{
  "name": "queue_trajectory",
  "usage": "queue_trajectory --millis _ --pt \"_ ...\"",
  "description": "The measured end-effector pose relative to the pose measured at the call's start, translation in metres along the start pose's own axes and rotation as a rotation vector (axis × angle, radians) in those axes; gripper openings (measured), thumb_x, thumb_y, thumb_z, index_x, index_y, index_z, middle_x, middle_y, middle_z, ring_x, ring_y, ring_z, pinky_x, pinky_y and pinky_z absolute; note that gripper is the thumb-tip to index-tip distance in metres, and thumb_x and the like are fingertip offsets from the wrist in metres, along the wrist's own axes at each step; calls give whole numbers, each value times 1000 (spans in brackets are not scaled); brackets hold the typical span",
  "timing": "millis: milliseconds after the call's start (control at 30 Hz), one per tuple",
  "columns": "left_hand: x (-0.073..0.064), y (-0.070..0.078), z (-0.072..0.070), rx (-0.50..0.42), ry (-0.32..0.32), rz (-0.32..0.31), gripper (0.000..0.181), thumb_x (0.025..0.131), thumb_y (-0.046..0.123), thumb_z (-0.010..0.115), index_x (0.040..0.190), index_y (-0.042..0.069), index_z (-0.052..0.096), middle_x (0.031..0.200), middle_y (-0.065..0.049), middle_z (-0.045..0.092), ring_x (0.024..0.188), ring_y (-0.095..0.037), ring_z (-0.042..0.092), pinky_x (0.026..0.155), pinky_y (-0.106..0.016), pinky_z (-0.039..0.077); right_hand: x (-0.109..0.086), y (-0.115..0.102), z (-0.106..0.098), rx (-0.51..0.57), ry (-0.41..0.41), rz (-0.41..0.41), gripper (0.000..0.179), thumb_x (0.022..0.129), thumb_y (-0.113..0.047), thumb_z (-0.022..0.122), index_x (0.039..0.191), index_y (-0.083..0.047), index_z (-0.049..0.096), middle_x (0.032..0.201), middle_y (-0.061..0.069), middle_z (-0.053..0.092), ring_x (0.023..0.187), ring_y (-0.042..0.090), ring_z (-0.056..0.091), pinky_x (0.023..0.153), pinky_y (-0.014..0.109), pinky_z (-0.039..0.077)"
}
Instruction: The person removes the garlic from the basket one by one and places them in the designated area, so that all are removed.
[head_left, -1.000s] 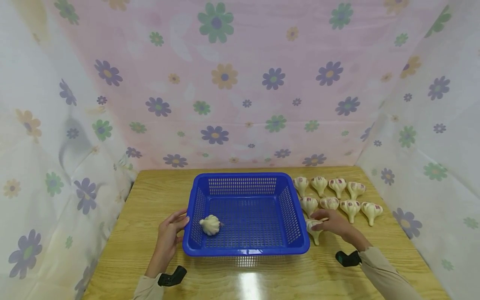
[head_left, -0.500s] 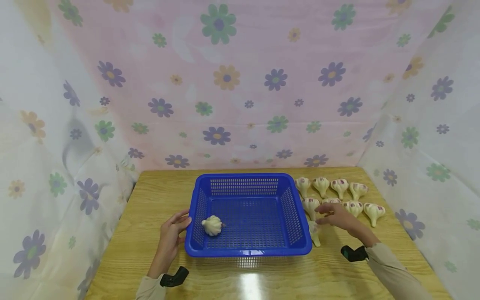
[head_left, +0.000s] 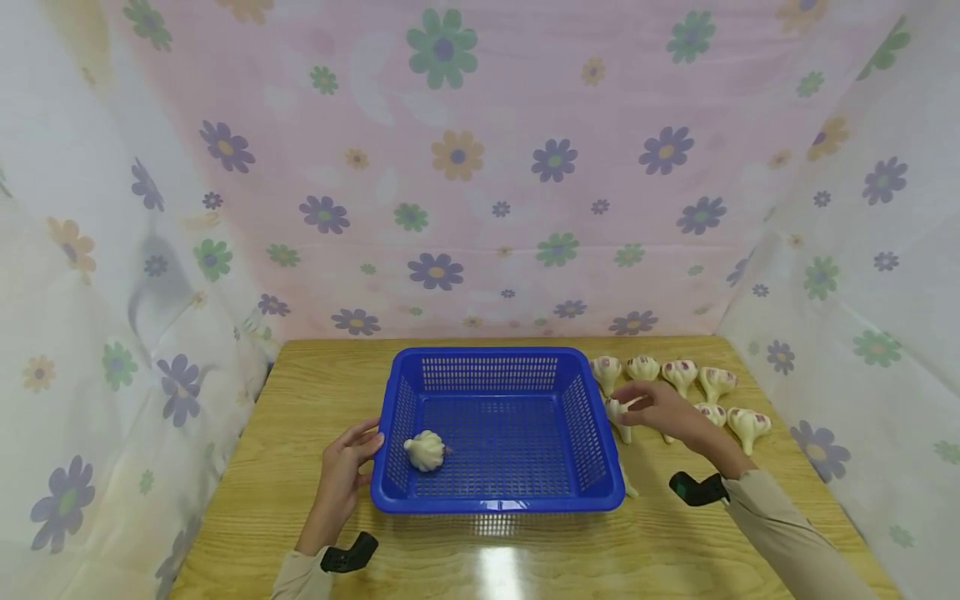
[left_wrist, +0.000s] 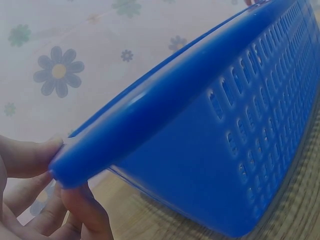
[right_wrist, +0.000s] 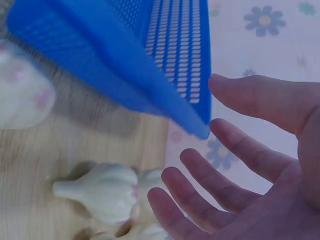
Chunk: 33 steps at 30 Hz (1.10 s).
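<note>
My left hand [head_left: 345,467] grips the left rim of a blue plastic basket [head_left: 495,505], thumb over the rim and fingers beneath it in the left wrist view. One white garlic bulb [head_left: 425,451] lies inside, near the basket's left wall. Past the right rim, my right hand [head_left: 663,414] is over the garlic on the table, its fingertips overlapping a bulb [head_left: 617,414] in the head view. The right wrist view shows its thumb [right_wrist: 260,97] and fingers apart, nothing between them. Another bulb's stem [head_left: 629,486] sticks out from behind the basket's right rim.
Several purple-marked garlic bulbs [head_left: 718,383] lie in rows on the wooden table [head_left: 322,375], right of the basket. A flower-printed cloth [head_left: 495,175] rises behind and at both sides.
My right hand has moved from the front bulb to the row behind it. That front bulb is now mostly hidden by the basket rim. The left hand keeps its place.
</note>
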<state>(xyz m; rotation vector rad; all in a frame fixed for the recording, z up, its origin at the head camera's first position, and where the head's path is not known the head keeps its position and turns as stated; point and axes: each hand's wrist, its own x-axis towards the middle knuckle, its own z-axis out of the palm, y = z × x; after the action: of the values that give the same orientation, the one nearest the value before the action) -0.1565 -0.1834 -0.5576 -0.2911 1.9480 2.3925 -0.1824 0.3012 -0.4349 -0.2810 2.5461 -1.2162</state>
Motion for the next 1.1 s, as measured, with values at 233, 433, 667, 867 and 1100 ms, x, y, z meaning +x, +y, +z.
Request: queue_trajectory --millis 233,433,667,867,1100 --pt "-3 7 2 14 33 -55 51 80 28 75 126 13 60 109 -6 63 87 -17 65 67 -37 56 2 -18 6 -17 -4 -72 43 86 -26 70 118 0 59 119 21 56 103 34 55 79 41 51" --pt "-10 18 7 8 40 -43 52 80 25 75 127 9 59 109 -8 63 84 -18 65 65 -37 56 8 -39 15 -12 -59 -126 46 86 -27 69 121 0 57 121 20 54 102 32 54 77 40 50" --pt "9 -11 -7 -9 18 -38 52 80 27 76 127 13 59 111 -8 63 84 -18 66 65 -39 56 21 -56 31 -36 -116 -197 37 86 -26 71 116 -7 60 113 9 57 98 26 56 78 37 49" --pt "14 -15 -7 25 53 -52 54 76 32 78 124 16 61 111 -8 63 86 -19 66 66 -40 56 34 -69 47 -11 -177 -224 38 85 -23 72 117 -5 60 114 12 58 100 29 56 81 40 49" --pt "-11 23 11 13 49 -67 47 83 17 71 126 5 58 106 -9 64 82 -17 65 63 -37 56 51 -77 72 35 -261 -228 38 83 -19 73 116 -5 60 114 12 58 98 30 58 79 36 51"
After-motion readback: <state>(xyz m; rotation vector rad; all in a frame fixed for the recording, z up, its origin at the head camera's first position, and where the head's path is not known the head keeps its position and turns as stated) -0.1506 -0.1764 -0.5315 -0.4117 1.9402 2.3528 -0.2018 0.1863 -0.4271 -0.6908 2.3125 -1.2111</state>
